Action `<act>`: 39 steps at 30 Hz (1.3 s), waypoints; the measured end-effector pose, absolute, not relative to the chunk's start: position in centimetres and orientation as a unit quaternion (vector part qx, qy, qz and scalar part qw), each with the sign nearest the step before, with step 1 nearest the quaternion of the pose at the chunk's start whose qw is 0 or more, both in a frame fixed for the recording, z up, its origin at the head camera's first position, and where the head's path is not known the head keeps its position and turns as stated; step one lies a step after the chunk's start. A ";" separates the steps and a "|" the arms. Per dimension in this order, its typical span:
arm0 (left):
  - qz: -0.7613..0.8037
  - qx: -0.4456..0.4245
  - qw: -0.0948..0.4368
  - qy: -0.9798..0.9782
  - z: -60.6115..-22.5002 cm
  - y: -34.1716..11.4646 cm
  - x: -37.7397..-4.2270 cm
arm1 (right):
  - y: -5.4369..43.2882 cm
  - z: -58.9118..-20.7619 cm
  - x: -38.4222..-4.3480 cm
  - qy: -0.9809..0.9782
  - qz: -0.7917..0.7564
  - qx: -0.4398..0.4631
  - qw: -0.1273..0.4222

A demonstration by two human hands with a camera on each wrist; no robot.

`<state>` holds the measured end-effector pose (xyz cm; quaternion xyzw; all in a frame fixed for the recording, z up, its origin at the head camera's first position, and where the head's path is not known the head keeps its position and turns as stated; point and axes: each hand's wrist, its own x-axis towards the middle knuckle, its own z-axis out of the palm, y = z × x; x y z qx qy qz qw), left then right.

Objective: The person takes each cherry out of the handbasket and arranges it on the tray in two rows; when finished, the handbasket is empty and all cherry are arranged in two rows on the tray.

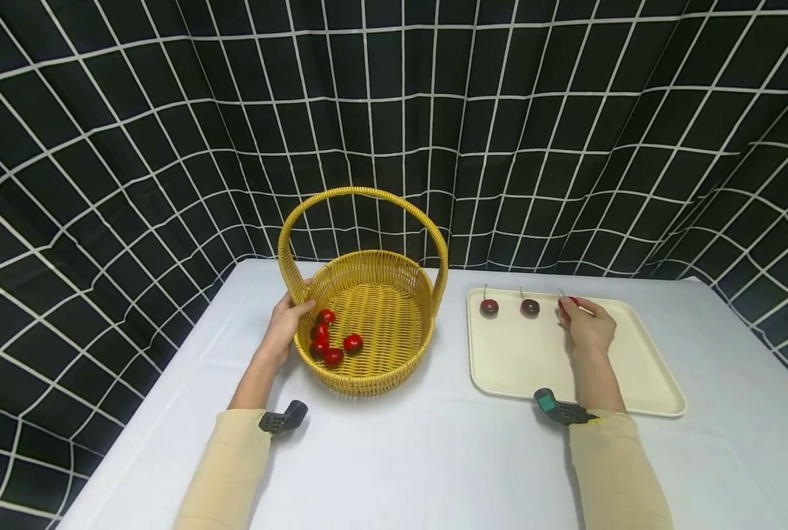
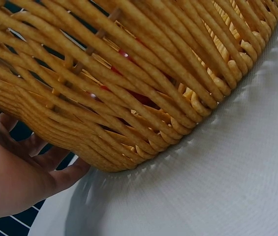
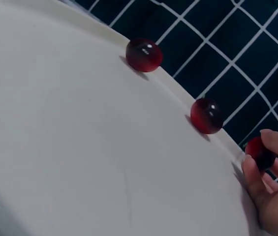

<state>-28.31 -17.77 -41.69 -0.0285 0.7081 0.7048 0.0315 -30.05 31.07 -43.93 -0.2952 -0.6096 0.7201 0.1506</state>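
Observation:
My left hand (image 1: 281, 325) grips the left rim of a yellow wicker basket (image 1: 394, 313), thumb over the rim and fingers along the outside below the handle. In the left wrist view those fingers lie against the woven wall. Several red cherries (image 1: 333, 357) sit inside the basket at its left. On the right, my right hand (image 1: 591, 327) pinches a dark red cherry (image 3: 260, 153) between thumb and fingers, at the far edge of a cream tray (image 1: 519, 361). Left of that hand, two dark cherries, one at the left (image 1: 489, 307) and one nearer (image 1: 530, 308), rest in a row on the tray, stems pointing away.
A tall arched handle (image 1: 363, 191) rises over the basket. Basket and tray stand apart on a white-covered table (image 1: 420, 456). Behind and at both sides hangs a black cloth with a white grid (image 1: 394, 125).

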 end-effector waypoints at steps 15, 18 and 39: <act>0.701 -0.031 0.025 0.712 -41.9 -17.7 -28.5 | 30.8 -44.2 -30.0 -0.686 0.648 -0.302 0.136; 0.701 -0.032 0.022 0.713 -42.0 -17.8 -28.6 | 30.8 -44.3 -30.0 -0.693 0.641 -0.301 0.139; 0.701 -0.029 0.023 0.712 -42.1 -17.8 -28.5 | 31.0 -44.1 -29.9 -0.688 0.630 -0.328 0.149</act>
